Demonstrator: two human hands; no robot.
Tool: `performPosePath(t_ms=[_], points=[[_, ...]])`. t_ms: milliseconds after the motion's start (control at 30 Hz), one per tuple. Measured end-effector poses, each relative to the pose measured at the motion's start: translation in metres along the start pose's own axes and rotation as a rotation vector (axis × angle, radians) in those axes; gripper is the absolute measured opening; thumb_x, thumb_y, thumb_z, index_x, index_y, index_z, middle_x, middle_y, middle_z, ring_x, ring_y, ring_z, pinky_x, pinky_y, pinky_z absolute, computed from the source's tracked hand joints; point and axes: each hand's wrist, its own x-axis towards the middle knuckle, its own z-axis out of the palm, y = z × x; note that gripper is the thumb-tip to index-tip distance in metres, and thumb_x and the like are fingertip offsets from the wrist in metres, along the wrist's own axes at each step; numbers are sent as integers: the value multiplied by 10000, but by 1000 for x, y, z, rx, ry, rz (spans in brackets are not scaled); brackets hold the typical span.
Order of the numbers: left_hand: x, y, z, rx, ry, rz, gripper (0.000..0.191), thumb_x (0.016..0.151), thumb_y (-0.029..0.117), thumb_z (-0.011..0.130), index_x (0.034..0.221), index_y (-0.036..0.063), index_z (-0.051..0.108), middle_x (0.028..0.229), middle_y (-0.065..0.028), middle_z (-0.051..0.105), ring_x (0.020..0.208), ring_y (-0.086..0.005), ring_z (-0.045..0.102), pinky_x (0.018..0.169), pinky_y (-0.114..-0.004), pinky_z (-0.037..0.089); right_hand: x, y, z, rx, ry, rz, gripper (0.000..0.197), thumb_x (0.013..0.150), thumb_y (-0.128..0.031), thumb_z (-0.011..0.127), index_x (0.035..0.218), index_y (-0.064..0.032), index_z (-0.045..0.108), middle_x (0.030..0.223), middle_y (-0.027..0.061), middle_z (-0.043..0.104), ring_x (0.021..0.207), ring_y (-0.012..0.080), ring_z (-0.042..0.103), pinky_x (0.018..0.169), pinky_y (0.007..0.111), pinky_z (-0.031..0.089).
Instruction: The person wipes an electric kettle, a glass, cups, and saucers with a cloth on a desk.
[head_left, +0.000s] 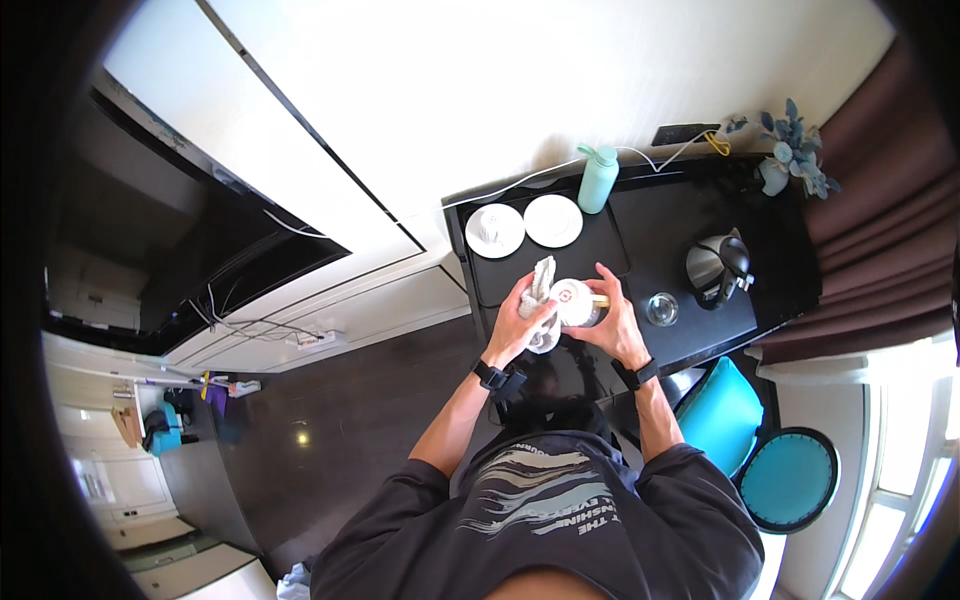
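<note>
Between my hands, above the black tabletop (577, 367), is a white cup (574, 301) with a gold-toned handle and a small emblem on the face turned towards me. My right hand (616, 319) grips the cup around its handle side, thumb and fingers spread about it. A crumpled white cloth (541, 289) is bunched in my left hand (517, 319), with part of it hanging below the fingers. The left thumb reaches the cup's edge, and the cloth lies against its left side. Whether cloth is inside the cup is hidden.
Two white saucers (553, 221) lie by the wall; the left one bears a white piece, probably a cup. A mint-green bottle (598, 180) stands beside them. To the right are a glass (662, 309), an electric kettle (716, 266) and a flower vase (774, 178). A white cable (517, 182) runs along the wall.
</note>
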Motion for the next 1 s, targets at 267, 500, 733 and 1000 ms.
performPosePath(t_ms=[267,500,733,1000], points=[[-3,-2,18,-526,-220,-286,486,988,259,662,1381,12,518,1194,-41,648,1055,-84,598,914,-245,476,-29,16,13,619,198,-18,961,735,-223,898,1502,-34,352,1398,112,509,1295,230,511,1111,384,416],[-10,23,38,357,42,548,521,1003,272,599,1430,7,462,1295,-219,523,1089,-348,598,971,-360,477,-17,-27,44,476,614,1,420,1063,-432,461,1261,-62,445,1132,88,561,1029,158,546,900,303,465],[-2,52,14,816,56,1029,529,820,164,765,1329,151,623,1199,-123,577,955,-308,649,787,-375,575,-7,-51,34,405,513,221,454,1089,-441,338,1201,-30,497,1030,162,624,888,211,598,803,344,491],[11,102,30,683,-100,918,323,836,106,711,1151,116,641,1068,-62,646,868,-250,676,676,-351,575,-12,-77,21,-121,531,44,324,1056,-281,383,1113,-7,545,1046,237,583,903,456,606,768,483,492]])
